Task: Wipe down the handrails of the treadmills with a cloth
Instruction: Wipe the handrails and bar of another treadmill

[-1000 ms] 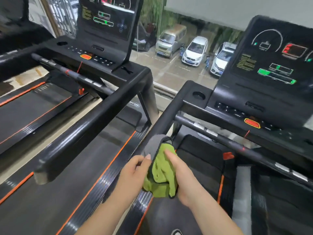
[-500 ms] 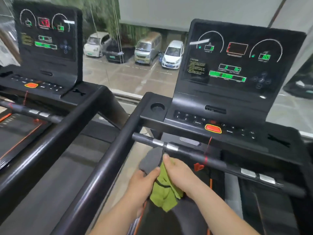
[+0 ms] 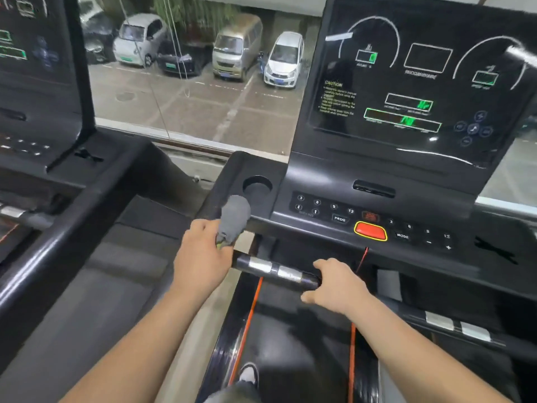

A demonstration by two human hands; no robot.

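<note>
Left of & slightly above the red oval stop button (image 3: 370, 231), the grey cloth w/ green edge (image 3: 234, 219) sits bunched in the left hand (image 3: 200, 254), fingers curled tight round it. The black front handrail w/ silver plates (image 3: 274, 270) runs below the button. The right hand (image 3: 338, 285) wraps the rail just below-left of the button, thumb under.

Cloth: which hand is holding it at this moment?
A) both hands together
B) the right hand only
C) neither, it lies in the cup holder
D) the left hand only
D: the left hand grips the cloth by itself, while the right hand curls around the front handlebar with no cloth in it.
</note>
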